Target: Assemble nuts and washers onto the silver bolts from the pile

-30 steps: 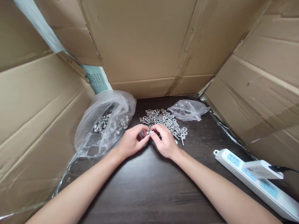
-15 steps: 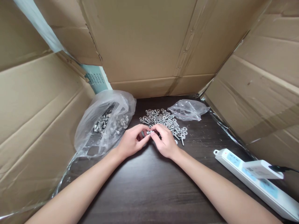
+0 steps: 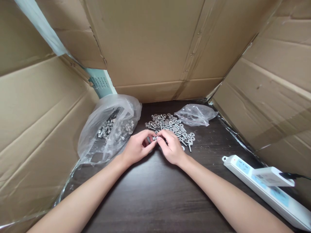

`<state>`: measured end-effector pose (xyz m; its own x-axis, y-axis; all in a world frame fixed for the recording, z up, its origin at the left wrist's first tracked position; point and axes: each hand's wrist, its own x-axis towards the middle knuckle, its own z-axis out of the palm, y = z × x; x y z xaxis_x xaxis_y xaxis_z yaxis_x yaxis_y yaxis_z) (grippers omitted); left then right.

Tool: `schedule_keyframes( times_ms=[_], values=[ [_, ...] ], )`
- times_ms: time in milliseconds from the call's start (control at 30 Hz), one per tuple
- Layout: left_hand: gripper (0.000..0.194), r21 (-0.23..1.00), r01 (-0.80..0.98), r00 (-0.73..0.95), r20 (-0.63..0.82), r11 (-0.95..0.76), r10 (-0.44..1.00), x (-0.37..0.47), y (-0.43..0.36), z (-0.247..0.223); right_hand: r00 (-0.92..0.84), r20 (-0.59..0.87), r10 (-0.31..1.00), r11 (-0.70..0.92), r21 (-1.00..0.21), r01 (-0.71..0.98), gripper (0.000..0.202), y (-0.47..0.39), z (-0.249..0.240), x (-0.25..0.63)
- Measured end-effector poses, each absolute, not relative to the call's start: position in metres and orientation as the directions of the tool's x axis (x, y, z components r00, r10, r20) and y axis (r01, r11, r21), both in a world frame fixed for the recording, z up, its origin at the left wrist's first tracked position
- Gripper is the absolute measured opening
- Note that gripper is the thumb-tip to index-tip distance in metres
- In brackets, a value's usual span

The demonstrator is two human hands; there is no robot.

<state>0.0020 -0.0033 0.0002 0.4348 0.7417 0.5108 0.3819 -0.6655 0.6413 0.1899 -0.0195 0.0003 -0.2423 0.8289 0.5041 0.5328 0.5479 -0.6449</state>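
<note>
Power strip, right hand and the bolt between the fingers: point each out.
Power strip (image 3: 261, 190): head view, white side casing.
Right hand (image 3: 172, 148): head view, back.
Bolt (image 3: 155, 138): head view, metal between fingertips.

From close above, the head camera looks forward and down onto the table (image 3: 145, 200)

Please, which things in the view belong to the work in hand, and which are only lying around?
Part of the work:
- small metal piece, between the left hand and right hand
- loose bolts and washers
- probably the large bag of metal parts

Apparently just lying about:
- small clear bag
- power strip and white adapter
</note>
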Motion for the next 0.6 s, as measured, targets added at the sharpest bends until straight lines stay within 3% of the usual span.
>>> schedule_keyframes(
  times_ms=[200,400,600],
  values=[
    [0.013,0.642,0.371,0.437,0.517,-0.671,0.736,0.0018,-0.0028,-0.0014,-0.242,0.506,0.828,0.550,-0.645,0.530,0.018,-0.0196,0.0008,0.1892],
    [0.013,0.643,0.372,0.436,0.516,-0.670,0.737,0.0009,-0.0023,-0.0003,-0.232,0.527,0.817,0.563,-0.647,0.514,0.007,-0.0206,0.0014,0.1899],
    [0.012,0.656,0.376,0.440,0.495,-0.654,0.749,0.0019,-0.0024,-0.0013,-0.233,0.534,0.813,0.568,-0.638,0.521,0.011,-0.0197,0.0000,0.1901]
  ],
)
